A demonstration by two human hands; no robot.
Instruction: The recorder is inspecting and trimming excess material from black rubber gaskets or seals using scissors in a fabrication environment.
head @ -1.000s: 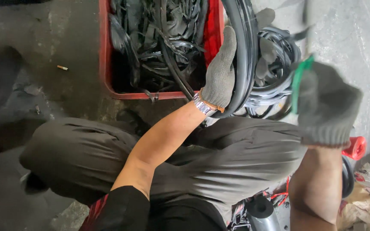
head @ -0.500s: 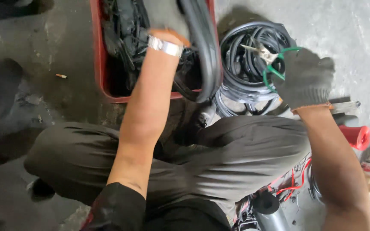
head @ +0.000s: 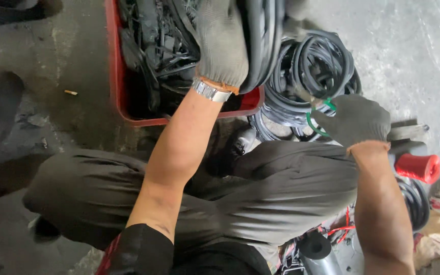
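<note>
While the left hand [head: 222,43], in a grey knit glove, was closed round a thick bundle of black rubber rings [head: 260,35], that bundle hung over the right end of the red crate [head: 115,76], partly cut off by the top edge of the view. Right hand [head: 355,119], dark-gloved, was curled shut just right of the crate's near corner, pinching a green-handled tool [head: 314,119]; its kind could not be made out.

Progress, as a judgement: the crate was already heaped with black rubber strips [head: 154,46], so a fair share of sorting looked done. A loose pile of coiled rings [head: 317,66] lay on the concrete right of the crate, apparently still to be handled, and the bundle in hand was not yet set down.

Count: one crate, one held bundle, one floor pile; single rings were too tangled to number. One red spool [head: 418,167] sat well right of the crate, below the pile. One wristwatch [head: 211,90].
</note>
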